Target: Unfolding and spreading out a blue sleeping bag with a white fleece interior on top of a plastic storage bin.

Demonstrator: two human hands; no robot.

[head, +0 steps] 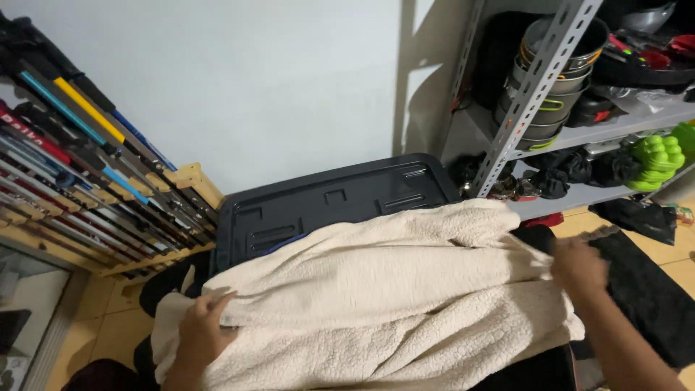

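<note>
A cream fleece blanket lies spread over a dark plastic storage bin lid, covering its near half. The left hand pinches the blanket's lower left edge, its grip closed on a fold of the fabric. The right hand rests at the blanket's right edge, blurred; whether its grip is closed on the fleece cannot be told. Beside the bin on the left, a wooden rack carries trekking poles. On the right, a grey metal shelf bears stacked cooking pots and a green moulded item. A black mat lies on the tiled floor.
</note>
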